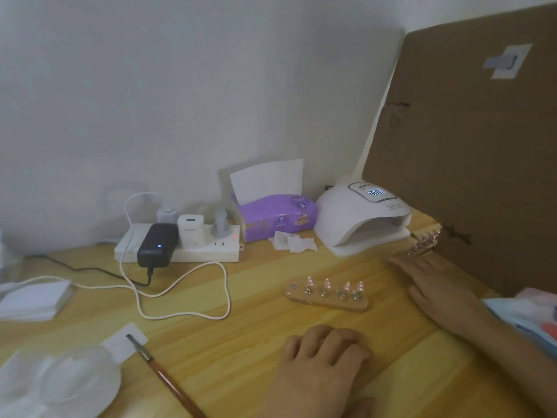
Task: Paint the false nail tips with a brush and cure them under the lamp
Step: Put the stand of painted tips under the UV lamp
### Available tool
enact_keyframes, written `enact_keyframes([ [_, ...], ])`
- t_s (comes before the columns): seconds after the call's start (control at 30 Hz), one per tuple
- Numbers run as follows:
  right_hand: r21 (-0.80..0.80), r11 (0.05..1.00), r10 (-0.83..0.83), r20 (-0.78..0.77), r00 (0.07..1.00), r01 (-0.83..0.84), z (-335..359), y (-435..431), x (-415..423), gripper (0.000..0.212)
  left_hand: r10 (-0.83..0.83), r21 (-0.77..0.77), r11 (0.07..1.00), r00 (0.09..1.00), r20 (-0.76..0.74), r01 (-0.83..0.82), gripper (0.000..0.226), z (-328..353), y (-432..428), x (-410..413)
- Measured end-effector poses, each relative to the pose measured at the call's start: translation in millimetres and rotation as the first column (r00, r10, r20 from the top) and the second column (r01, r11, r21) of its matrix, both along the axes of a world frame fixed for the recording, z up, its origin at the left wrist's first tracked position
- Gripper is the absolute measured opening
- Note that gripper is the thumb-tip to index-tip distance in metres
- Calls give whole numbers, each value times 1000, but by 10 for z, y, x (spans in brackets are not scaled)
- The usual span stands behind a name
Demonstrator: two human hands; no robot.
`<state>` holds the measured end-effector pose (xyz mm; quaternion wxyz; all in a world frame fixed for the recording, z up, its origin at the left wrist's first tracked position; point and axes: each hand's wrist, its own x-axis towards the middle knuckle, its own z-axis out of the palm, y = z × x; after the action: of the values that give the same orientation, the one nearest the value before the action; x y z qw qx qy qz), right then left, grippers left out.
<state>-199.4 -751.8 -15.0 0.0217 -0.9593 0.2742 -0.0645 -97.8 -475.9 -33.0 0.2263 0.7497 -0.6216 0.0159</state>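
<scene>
Left hand (325, 357) rests loosely curled, holding nothing; right hand (434, 285) lies flat beside the holder (328, 303) carrying four nail tips (327, 283).

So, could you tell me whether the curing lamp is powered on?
Powered on: the display on the lamp shows lit digits. Its opening shows no glow; curing or not, cannot tell.

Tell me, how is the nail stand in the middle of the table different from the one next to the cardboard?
The middle stand lies alone, no hand on it; the stand by the cardboard has the right hand reaching to it with straight fingers. The middle stand shows whole, with four tips and one bare spot; the other is blurred, so its tips cannot be counted. Both carry pinkish tips.
</scene>
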Motion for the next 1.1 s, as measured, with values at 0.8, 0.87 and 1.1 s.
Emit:
enact_keyframes([
  [0.8,439,856,103,373,922,-274,34,620,304,43,15,-74,997,998,59,-10,45,-39,-18,40],
  [0.87,419,862,119,379,918,-284,30,601,320,40,2,-52,999,999,43,0,45,-26,-25,24],
  [1.1,204,965,119,212,970,-163,195,195,125,41,0,-4,1000,1000,-5,0,48,-5,-20,20],
])
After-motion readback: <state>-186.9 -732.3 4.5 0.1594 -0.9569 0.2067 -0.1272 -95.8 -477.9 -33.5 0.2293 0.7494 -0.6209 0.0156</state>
